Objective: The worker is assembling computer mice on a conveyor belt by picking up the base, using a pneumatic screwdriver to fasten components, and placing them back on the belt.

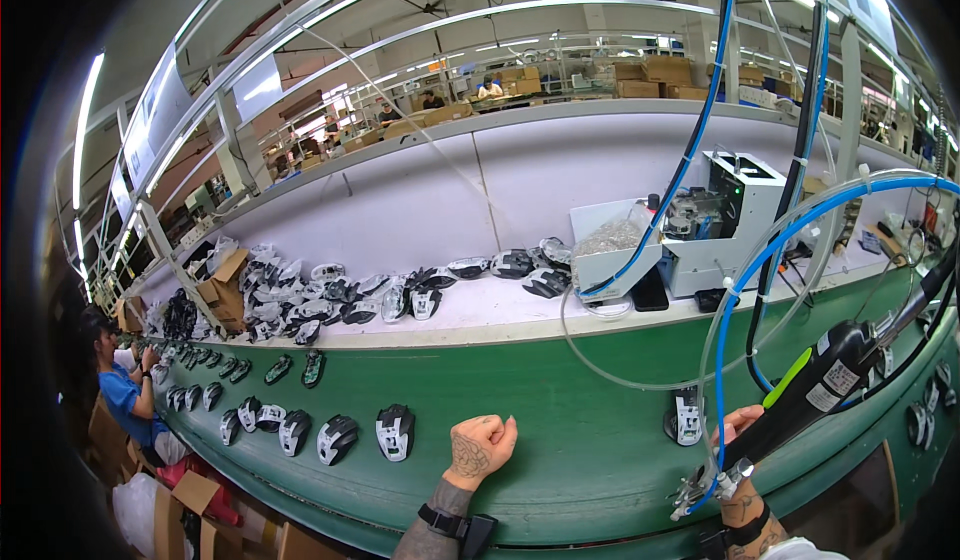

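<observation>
My left hand is closed in a loose fist over the green conveyor belt; its curled fingers hide whatever they may hold. My right hand is wrapped around the lower part of a black and green electric screwdriver, which covers much of the hand. The tool slants down to the left, ending in a metal nozzle with air tubes. Just left of the right fingers, a black and white computer mouse shell lies on the belt. Another mouse shell lies left of my left hand.
Several more mouse shells line the belt leftward. A pile of bagged parts covers the white ledge. A white screw feeder machine stands at the back right. Blue and clear hoses hang around the screwdriver. A co-worker in blue sits far left.
</observation>
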Tool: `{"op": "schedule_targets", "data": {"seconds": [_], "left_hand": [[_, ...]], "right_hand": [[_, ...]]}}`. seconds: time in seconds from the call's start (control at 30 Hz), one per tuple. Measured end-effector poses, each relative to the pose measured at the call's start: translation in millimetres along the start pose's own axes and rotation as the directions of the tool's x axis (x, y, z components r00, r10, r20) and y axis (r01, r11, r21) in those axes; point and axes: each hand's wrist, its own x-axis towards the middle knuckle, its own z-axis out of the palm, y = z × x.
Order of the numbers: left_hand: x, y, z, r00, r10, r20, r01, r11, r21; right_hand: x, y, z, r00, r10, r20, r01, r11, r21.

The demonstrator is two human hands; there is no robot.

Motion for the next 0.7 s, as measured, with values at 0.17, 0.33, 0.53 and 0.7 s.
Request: {"op": "schedule_targets", "data": {"seconds": [0.17, 0.33, 0.53, 0.7], "left_hand": [[2, 2, 1, 1.000, 0.004, -0.007, -0.004, 1.000, -0.027], [1, 0, 0, 1.000, -0.009, -0.010, 0.008, 0.999, -0.041], [2, 0, 1, 1.000, -0.016, -0.016, 0.015, 0.999, -0.045], [1, 0, 1, 1.000, -0.010, -0.003, 0.010, 0.999, -0.048]], "right_hand": [[0, 10, -5, 0.995, -0.099, 0.002, 0.097, 0.975, -0.202], [6, -21, 9, 0.989, 0.149, -0.021, -0.149, 0.988, -0.047], [17, -9, 8, 0.998, -0.036, -0.057, 0.043, 0.989, 0.138], [16, -24, 20, 0.992, 0.110, -0.067, -0.087, 0.957, 0.278]]}}
